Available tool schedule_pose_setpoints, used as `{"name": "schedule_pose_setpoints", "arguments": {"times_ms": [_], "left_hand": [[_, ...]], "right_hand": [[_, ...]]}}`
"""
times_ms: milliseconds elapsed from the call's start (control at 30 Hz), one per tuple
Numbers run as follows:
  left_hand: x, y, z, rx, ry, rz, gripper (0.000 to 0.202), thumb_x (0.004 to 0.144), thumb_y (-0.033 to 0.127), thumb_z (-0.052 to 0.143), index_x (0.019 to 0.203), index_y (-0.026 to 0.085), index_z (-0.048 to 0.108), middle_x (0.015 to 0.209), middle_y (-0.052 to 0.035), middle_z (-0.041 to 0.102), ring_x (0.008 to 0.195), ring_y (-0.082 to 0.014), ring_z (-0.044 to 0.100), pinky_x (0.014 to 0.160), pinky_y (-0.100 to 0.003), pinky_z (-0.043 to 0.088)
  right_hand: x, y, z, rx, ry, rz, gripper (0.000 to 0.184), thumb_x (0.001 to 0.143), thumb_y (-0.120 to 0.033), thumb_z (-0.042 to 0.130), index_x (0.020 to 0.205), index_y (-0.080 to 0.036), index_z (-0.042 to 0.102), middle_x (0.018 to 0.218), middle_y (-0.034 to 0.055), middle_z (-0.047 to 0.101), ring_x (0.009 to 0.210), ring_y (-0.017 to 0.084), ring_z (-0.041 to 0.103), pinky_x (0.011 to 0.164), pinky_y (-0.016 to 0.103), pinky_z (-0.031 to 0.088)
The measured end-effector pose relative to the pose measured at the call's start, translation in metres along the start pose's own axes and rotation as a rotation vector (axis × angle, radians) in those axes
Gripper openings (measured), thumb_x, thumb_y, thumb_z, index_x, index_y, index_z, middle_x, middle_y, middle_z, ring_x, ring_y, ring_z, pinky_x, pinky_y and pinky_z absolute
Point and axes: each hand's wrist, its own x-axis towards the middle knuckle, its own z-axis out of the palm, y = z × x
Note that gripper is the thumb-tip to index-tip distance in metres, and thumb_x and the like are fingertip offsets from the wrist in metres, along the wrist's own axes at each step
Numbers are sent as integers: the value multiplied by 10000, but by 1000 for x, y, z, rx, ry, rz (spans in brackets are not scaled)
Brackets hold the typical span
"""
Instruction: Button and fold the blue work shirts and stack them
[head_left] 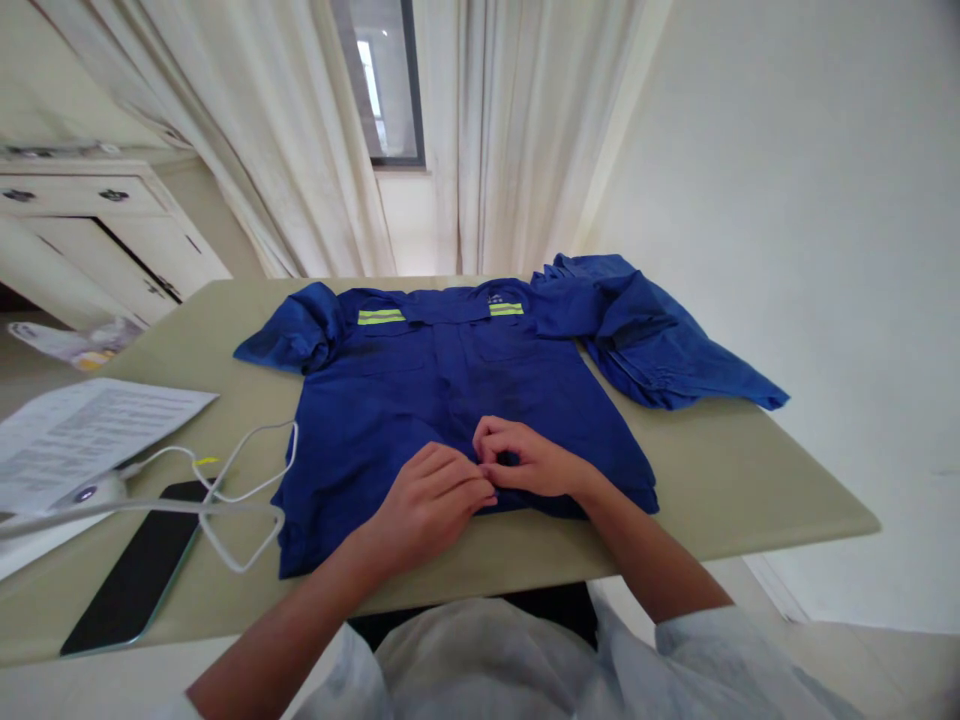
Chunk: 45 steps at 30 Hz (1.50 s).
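A blue work jacket (367, 410) lies front up on the table, with two yellow-and-grey reflective strips across its chest. Its sleeves spread to both sides, the one on the right bunched up. My left hand (435, 500) is closed at the middle of the near hem, fingers bent over the fabric. Against its fingertips, my right hand (531, 460) pinches at the same spot of the front edge. The fingers cover whatever small part of the jacket lies between them.
The beige table (757, 490) has rounded corners. At the left lie a black-screened phone (139, 565), a white cable (244, 500) looping toward the jacket, and printed sheets (90, 430). A wall (787, 200) stands right, curtains (517, 140) behind, a white cabinet (97, 230) far left.
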Motion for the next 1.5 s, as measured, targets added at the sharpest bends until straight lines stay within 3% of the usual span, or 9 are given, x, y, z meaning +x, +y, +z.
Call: {"name": "schedule_pose_setpoints", "arguments": {"times_ms": [167, 300, 367, 500, 700, 933, 1167, 1300, 1500], "left_hand": [[-50, 46, 1, 99, 75, 4, 200, 1022, 107, 554, 1121, 184, 710, 973, -59, 768, 897, -188, 689, 926, -403, 592], [-76, 62, 15, 281, 50, -44, 241, 1012, 83, 528, 1154, 136, 716, 963, -84, 755, 888, -196, 703, 981, -402, 605], [-77, 65, 21, 331, 35, -71, 252, 1010, 75, 518, 1151, 132, 718, 922, -75, 742, 841, -186, 698, 982, -390, 607], [-72, 65, 24, 365, 68, -41, 249, 1033, 103, 496, 1112, 147, 728, 894, -69, 739, 827, -188, 694, 914, -367, 611], [-79, 61, 27, 307, 193, 3, 253, 1000, 34, 544, 1160, 110, 725, 978, -76, 764, 913, -181, 694, 980, -376, 565], [-77, 59, 28, 248, 227, 15, 273, 989, 25, 553, 1196, 108, 709, 984, -75, 778, 922, -173, 707, 927, -366, 587], [-72, 75, 31, 104, 211, 108, 207, 988, 78, 611, 1172, 102, 704, 945, -72, 780, 889, -162, 720, 838, -335, 624], [-70, 86, 32, 51, 216, 39, 169, 965, 62, 642, 1110, 107, 714, 897, -65, 761, 819, -154, 704, 788, -314, 613], [-83, 92, 42, 73, 63, 4, 77, 999, 181, 654, 1011, 201, 727, 811, -25, 711, 692, -122, 645, 676, -262, 573]], "right_hand": [[-2, -49, 11, -380, -222, -144, 163, 1033, -226, 614, 872, -206, 624, 1162, 60, 696, 1111, 201, 606, 1012, 359, 473], [-4, -52, 19, -614, -439, -158, 91, 1024, -257, 665, 951, -204, 656, 1022, 36, 730, 952, 195, 637, 848, 334, 481], [-2, -48, 20, -669, -490, -158, 91, 989, -238, 694, 916, -204, 651, 939, 28, 723, 865, 193, 629, 769, 331, 460], [7, -43, 16, -616, -515, -253, 59, 932, -192, 694, 898, -209, 649, 1045, 46, 746, 1009, 203, 646, 879, 343, 446], [23, -42, 2, -607, -639, -248, 124, 995, -281, 662, 897, -213, 626, 901, 14, 711, 856, 180, 607, 771, 331, 359], [32, -44, -5, -693, -650, -227, 134, 1009, -303, 626, 924, -200, 643, 1029, 45, 693, 904, 184, 586, 780, 339, 310], [60, -1, -37, -955, -573, -97, 133, 1007, -237, 568, 923, -183, 654, 1028, 84, 701, 1006, 233, 559, 850, 357, 321], [95, 38, -58, -1041, -566, -8, 162, 1028, -272, 555, 994, -188, 689, 1159, 107, 694, 1085, 254, 559, 870, 360, 338], [159, 103, -70, -1146, -453, 262, 172, 981, -233, 603, 1081, -199, 738, 1246, 128, 696, 1201, 286, 562, 1016, 397, 348]]}}
